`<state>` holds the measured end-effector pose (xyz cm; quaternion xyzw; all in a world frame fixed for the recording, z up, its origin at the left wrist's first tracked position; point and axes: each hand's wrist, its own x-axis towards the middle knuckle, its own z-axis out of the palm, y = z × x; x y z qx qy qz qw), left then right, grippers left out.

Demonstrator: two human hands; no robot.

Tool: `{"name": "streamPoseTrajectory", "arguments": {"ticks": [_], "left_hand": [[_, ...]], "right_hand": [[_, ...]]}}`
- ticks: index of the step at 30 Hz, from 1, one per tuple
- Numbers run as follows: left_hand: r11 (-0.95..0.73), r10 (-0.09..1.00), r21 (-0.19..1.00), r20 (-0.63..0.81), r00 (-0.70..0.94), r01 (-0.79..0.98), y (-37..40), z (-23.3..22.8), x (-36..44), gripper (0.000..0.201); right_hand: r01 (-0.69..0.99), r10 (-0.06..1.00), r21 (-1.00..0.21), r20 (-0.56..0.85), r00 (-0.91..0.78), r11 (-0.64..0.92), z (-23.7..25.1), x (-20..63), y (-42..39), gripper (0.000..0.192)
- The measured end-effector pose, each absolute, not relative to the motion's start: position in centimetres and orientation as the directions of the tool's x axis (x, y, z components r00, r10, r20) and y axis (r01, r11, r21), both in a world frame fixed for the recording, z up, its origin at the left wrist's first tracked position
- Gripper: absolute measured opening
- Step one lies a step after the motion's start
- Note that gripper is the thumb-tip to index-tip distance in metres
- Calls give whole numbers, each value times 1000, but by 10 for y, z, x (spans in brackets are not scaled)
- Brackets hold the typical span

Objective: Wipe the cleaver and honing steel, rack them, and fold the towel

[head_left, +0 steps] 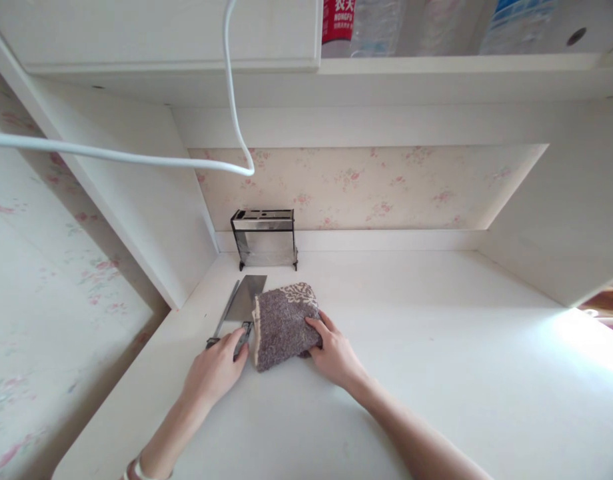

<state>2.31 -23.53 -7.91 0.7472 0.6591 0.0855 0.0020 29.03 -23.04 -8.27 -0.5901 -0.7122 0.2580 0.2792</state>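
My left hand (219, 363) is closed around the dark handle of a cleaver (250, 292), whose wide grey blade points away from me on the white surface. Just left of that blade lies a slimmer knife (227, 308), its dark handle end close to my left fingers. My right hand (334, 353) grips the right edge of a folded brown towel (286, 327) with a cream patterned corner, thumb on top and some fingers hidden beneath. The towel's left edge is beside the cleaver handle and overlaps the blade's lower right side.
Behind the knives stands a knife block (264, 220) with black edges and see-through sides. A white cable (136, 157) hangs across the upper left. Overhead, a shelf (436, 65) holds plastic bottles (376, 27). White side panels flank the tabletop (411, 300).
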Motion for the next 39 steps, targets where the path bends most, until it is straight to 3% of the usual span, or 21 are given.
{"name": "streamPoseTrajectory", "arguments": {"ticks": [6, 9, 12, 19, 27, 34, 37, 39], "left_hand": [[-81, 994, 148, 80, 70, 986, -232, -63, 28, 42], [-36, 975, 176, 221, -3, 984, -228, -57, 20, 40], [-11, 946, 118, 324, -28, 993, -226, -61, 4, 33], [-49, 969, -2, 243, 48, 999, -229, -92, -19, 37], [-55, 954, 32, 297, 43, 998, -212, -100, -30, 38], [-17, 948, -29, 317, 25, 999, -217, -91, -24, 35], [27, 922, -58, 388, -3, 998, -222, -79, -12, 29], [-26, 885, -14, 465, 30, 1000, -225, -69, 2, 27]], "right_hand": [[665, 984, -727, 91, -153, 171, -86, 293, -231, 63], [649, 988, -746, 79, -134, 148, -86, 296, -231, 61], [621, 991, -773, 81, -103, 128, -86, 300, -232, 59], [543, 991, -830, 87, -100, 127, -81, 305, -237, 59], [477, 994, -872, 107, -24, 106, -87, 298, -234, 59], [428, 992, -896, 92, -87, 121, -99, 297, -234, 70], [377, 987, -918, 70, -144, 121, -99, 298, -237, 73], [326, 981, -938, 61, -183, 119, -98, 298, -238, 75]]}}
